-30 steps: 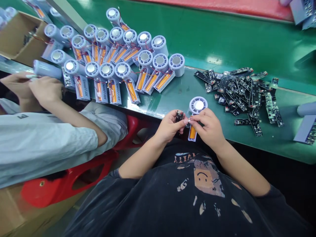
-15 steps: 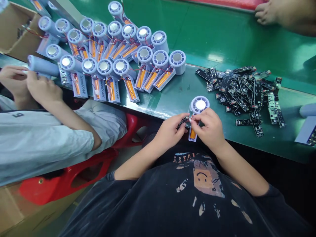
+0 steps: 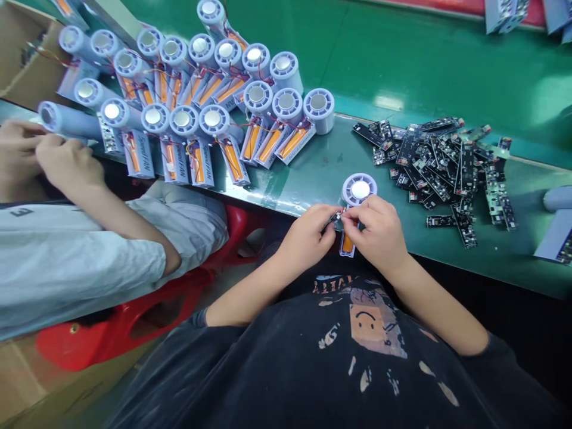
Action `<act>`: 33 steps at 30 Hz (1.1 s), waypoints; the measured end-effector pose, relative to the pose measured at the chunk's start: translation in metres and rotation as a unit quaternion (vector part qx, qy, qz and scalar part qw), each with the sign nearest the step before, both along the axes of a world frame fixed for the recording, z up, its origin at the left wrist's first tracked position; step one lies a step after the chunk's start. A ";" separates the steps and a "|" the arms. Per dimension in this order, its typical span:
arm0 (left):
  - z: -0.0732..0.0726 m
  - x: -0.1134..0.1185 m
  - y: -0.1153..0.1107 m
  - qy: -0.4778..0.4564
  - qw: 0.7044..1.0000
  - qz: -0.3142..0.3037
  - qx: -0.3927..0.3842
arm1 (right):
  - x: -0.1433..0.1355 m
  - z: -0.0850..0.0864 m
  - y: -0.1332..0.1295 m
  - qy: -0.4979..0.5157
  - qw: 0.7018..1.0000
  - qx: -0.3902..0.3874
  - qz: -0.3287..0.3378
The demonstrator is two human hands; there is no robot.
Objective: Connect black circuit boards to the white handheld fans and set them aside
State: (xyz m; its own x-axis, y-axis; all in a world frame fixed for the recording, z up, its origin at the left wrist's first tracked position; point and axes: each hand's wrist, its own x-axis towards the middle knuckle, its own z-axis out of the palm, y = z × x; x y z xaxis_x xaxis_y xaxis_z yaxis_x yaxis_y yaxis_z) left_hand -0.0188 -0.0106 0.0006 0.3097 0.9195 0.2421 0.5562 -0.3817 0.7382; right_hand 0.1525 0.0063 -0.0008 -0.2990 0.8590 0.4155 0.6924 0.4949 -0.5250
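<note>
Between the fingers of my left hand [image 3: 309, 236] is a small black circuit board [image 3: 331, 221]. My right hand [image 3: 376, 229] pinches a small white connector [image 3: 338, 215] with red wire, right against the board's end. Behind my fingers, at the table's front edge, a lilac fan unit [image 3: 358, 189] with a round silver centre lies with its handle towards me. An orange battery [image 3: 347, 243] shows in the open handle, partly hidden by my right hand.
Black circuit boards [image 3: 440, 161] lie heaped on the green table [image 3: 308, 173] to the right. Several lilac fan units [image 3: 214, 121] stand in rows at the left, near a cardboard box [image 3: 27, 53]. A co-worker's hands [image 3: 67, 161] hold another fan unit at far left.
The white connector and the board in my hands have come together. At top right, another person's hand has left the view and lilac parts show there. The view has shifted slightly.
</note>
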 end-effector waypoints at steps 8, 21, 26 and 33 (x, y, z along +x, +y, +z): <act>-0.002 0.002 -0.002 0.039 0.999 0.008 0.031 | 0.002 0.005 0.000 -0.045 0.999 -0.009 -0.001; 0.003 0.004 -0.003 0.031 0.999 0.003 -0.021 | 0.004 0.003 0.002 -0.058 0.997 -0.041 0.015; -0.001 0.005 -0.005 0.019 1.000 0.011 0.013 | 0.006 -0.003 0.005 -0.014 0.998 -0.060 0.029; -0.012 0.000 -0.002 -0.057 0.996 0.017 -0.073 | 0.011 0.002 0.003 0.049 0.998 -0.024 0.030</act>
